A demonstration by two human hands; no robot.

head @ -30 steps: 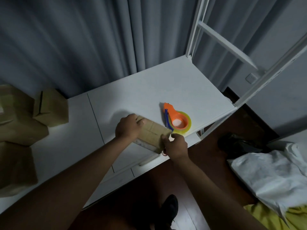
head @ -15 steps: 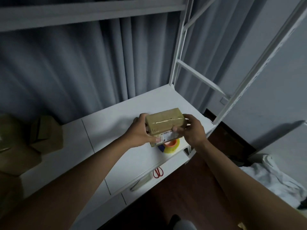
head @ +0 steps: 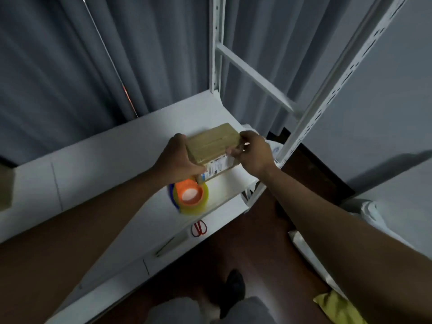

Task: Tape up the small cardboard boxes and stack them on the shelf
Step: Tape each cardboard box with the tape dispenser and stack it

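Tape runs along the top seam of the box [head: 214,142], so sealing looks done for this one. Left hand [head: 178,161] and right hand [head: 253,152] clasp its two ends, holding it between them at the shelf's [head: 112,160] right end. Just below the left hand sits the tape roll [head: 189,198], scissors [head: 199,228] nearer the person. Stacking remains; another box [head: 5,187] waits far left.

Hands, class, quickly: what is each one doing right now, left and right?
Left hand: grips the left end of the small cardboard box.
Right hand: grips the box's right end, fingers curled over its edge.
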